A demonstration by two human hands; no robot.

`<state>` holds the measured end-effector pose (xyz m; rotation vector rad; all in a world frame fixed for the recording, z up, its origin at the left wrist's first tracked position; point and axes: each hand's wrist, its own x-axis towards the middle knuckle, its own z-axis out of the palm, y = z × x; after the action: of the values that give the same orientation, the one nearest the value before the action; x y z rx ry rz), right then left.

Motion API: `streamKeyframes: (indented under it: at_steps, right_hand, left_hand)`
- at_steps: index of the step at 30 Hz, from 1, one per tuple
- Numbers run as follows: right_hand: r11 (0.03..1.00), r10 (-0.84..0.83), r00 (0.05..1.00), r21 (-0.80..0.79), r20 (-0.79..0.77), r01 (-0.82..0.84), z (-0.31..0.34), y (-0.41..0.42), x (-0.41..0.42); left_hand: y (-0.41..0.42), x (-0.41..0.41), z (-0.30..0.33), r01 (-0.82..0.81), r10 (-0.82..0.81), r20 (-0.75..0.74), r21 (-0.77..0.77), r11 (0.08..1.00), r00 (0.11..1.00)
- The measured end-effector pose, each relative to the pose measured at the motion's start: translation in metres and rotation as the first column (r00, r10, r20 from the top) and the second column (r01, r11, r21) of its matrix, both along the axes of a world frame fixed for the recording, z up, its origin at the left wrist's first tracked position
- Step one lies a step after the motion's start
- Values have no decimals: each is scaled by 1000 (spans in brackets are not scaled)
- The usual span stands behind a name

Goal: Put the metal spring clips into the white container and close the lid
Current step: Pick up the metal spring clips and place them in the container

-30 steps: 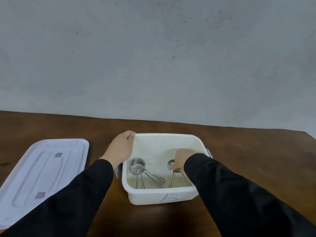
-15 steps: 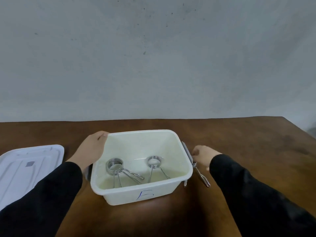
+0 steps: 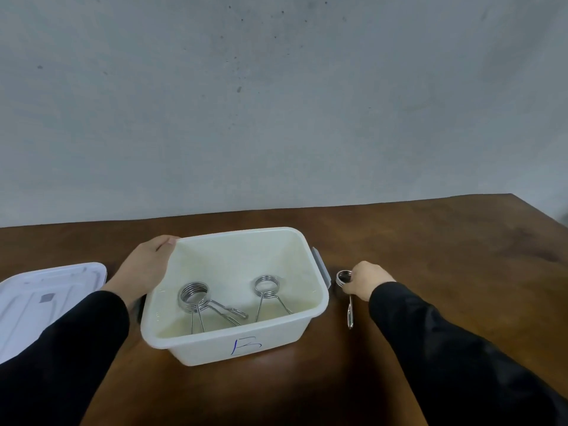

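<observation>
The white container (image 3: 239,348) stands open on the brown table, a blue mark on its front wall. Inside lie spring clips: a thick coiled pair (image 3: 196,298) at the left and a single clip (image 3: 266,285) at the right. My left hand (image 3: 144,267) grips the container's left rim. My right hand (image 3: 365,279) is on the table just right of the container, fingers closed around the coil of another spring clip (image 3: 346,287), whose legs point toward me. The white lid (image 3: 43,302) lies flat at the far left.
The container has grey latches on its sides (image 3: 319,261). The table (image 3: 461,256) runs back to a grey wall, and its right edge shows at the far right. Bare wood lies in front of the container and to the right of my right hand.
My right hand left the container, where it set down a clip, moved out to the right and took hold of another clip on the table. My left hand stayed on the rim.
</observation>
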<state>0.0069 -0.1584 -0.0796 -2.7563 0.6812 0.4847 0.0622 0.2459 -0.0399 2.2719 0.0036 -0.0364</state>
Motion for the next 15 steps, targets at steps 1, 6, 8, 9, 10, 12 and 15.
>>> streamKeyframes:
  at_steps: [1, 6, 8, 9, 10, 12, 15]
  right_hand:
    - [1000, 1, 1000, 8, 21, -1, 10, -3, 0]
    - [993, 114, 936, -1, 334, -121, 110, 6, 8]
    - [982, 173, 887, -1, 428, -191, 150, 30, 11]
    - [971, 194, 868, 37, 457, -236, 165, 46, 12]
    - [954, 216, 852, 84, 477, -289, 175, 65, 12]
    - [918, 310, 835, 87, 455, -387, 180, 104, 11]
    - [886, 442, 859, 22, 260, -463, 148, 153, 17]
  left_hand:
    - [0, -1, 0, -1, 1, 1, -8, 1000, 1000]
    - [0, -2, -1, -21, 21, 1, -22, 1000, 1000]
    - [-1, -2, -1, -29, 29, -3, -31, 999, 1000]
    - [-1, -3, -2, -27, 27, -3, -33, 999, 1000]
    - [-1, -3, -2, -23, 23, -1, -34, 999, 1000]
    - [0, -2, -4, -25, 25, -2, -42, 999, 1000]
    - [2, -1, -6, -21, 21, 4, -58, 998, 1000]
